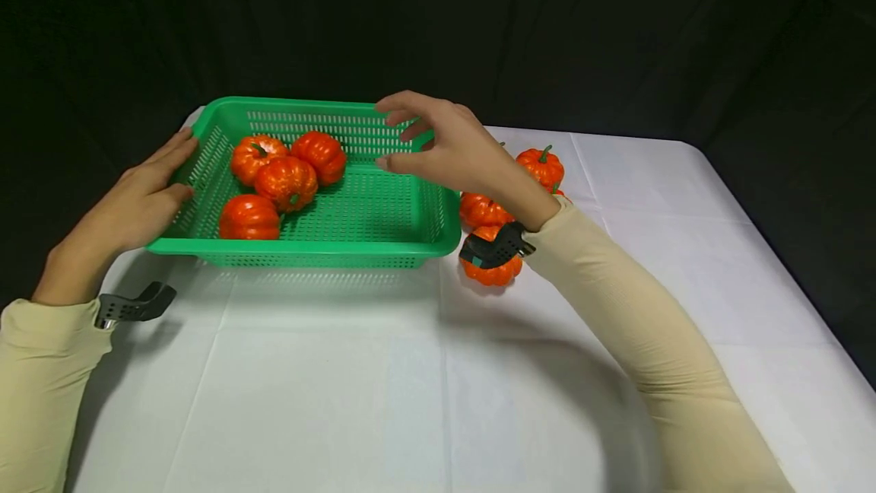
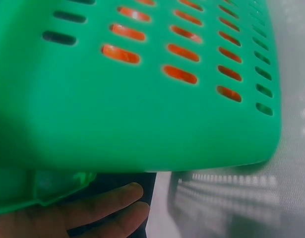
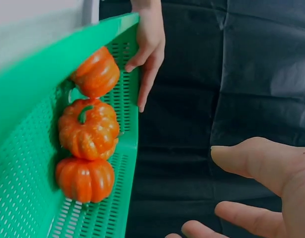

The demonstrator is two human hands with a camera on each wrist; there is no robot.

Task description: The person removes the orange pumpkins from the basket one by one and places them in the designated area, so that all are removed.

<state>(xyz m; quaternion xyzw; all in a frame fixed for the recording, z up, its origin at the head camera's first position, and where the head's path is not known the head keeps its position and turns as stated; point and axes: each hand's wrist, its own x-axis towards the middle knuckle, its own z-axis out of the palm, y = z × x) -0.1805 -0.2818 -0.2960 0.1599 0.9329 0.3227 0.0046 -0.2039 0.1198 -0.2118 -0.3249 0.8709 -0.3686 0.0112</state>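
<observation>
A green slotted plastic basket (image 1: 363, 246) holds several small orange pumpkins (image 1: 286, 182) in its left half. My left hand (image 1: 140, 200) rests on the basket's left rim, its fingers stretched out and the thumb reaching over the edge. In the left wrist view, two straight fingers (image 2: 122, 213) show beside the basket's outer wall (image 2: 142, 129). Over the basket's right end hovers my right hand (image 1: 445, 135), with thumb and fingers spread apart and nothing between them. The right wrist view shows this hand (image 3: 271, 188) away from the pumpkins (image 3: 90, 129).
More pumpkins (image 1: 541, 167) sit on the table just right of the basket, partly hidden by my right forearm. A white cloth (image 1: 328, 371) covers the table. Black drapery (image 1: 438, 21) hangs behind it. Each wrist wears a black camera mount (image 1: 493, 248).
</observation>
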